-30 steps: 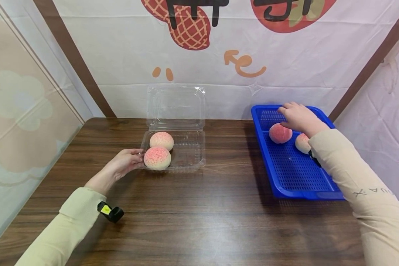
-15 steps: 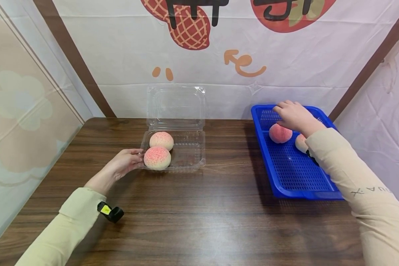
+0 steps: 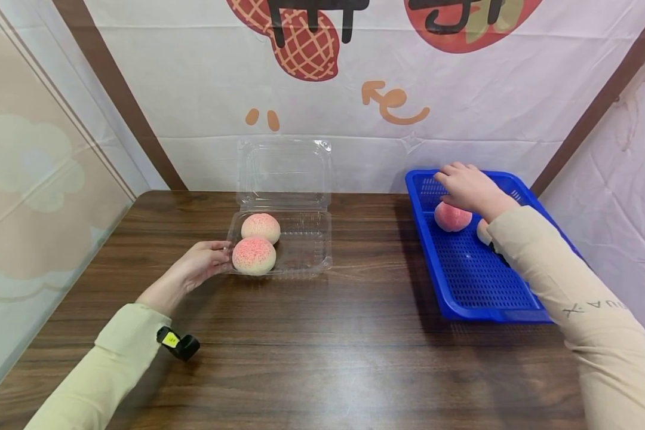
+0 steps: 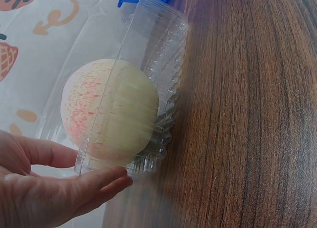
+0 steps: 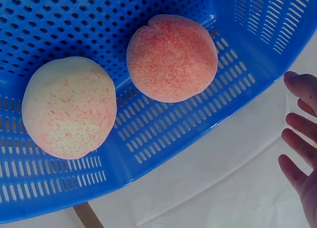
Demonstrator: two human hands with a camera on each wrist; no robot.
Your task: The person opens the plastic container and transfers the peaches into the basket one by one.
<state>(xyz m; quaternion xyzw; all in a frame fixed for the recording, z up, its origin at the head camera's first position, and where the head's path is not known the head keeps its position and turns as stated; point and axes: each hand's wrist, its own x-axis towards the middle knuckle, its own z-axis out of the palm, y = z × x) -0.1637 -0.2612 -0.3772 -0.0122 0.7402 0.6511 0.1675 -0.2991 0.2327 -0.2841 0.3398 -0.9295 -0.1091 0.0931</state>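
On the table's left half an open clear plastic clamshell box [image 3: 303, 245] holds two pale, pink-speckled peaches, one at the back [image 3: 260, 228] and one at the front [image 3: 254, 256]. My left hand [image 3: 201, 267] pinches the box's left wall; in the left wrist view its thumb [image 4: 52, 152] is on one side and fingers [image 4: 101, 184] on the other. My right hand [image 3: 472, 190] hovers over the back of a blue plastic basket [image 3: 441, 286], fingers spread and holding nothing. Just below it lies a deep pink peach [image 5: 171, 58]; beside that, a paler speckled peach [image 5: 69, 108] is mostly hidden by my sleeve in the head view.
A brown wood-grain table [image 3: 312, 346] bears the box and the basket. Behind it hangs a white printed cloth [image 3: 193, 77], close to the box's raised lid [image 3: 285, 173] and the basket's back rim. More cloth [image 3: 48, 155] stands along the left side.
My right hand has shifted a little to the left over the basket, its sleeve now covering more of the paler peach. The left hand and the box have stayed in place.
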